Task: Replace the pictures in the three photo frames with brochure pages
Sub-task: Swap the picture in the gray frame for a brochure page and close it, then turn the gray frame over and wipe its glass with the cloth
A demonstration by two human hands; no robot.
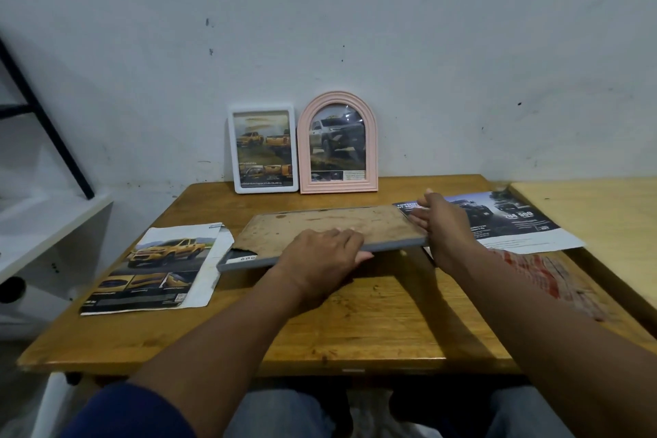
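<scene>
While the grey frame (321, 242) is held face down above the table (373, 324), treat it as the only frame left to finish: the white frame (263, 149) and the pink arched frame (337, 143) stand against the wall at the far edge, each already showing a truck page.

Keep the grey frame level. Its brown backing board faces up and is torn at the left corner, where a strip of paper shows (whether that is a new page or the old picture cannot be told).

Two brochure pages lie flat for use: a yellow-truck page (156, 270) at left, touching or just under the frame's left end, and a dark page (505, 220) at right, partly under the right hand.

The left hand (320, 260) lies palm down on the backing, fingers spread and flat, thumb curled under the near edge, so it clamps the frame. The right hand (441, 224) is open with straight fingers, braced against the frame's right end and enclosing nothing.

Press the board evenly; avoid the torn corner, which would likely rip further.
</scene>
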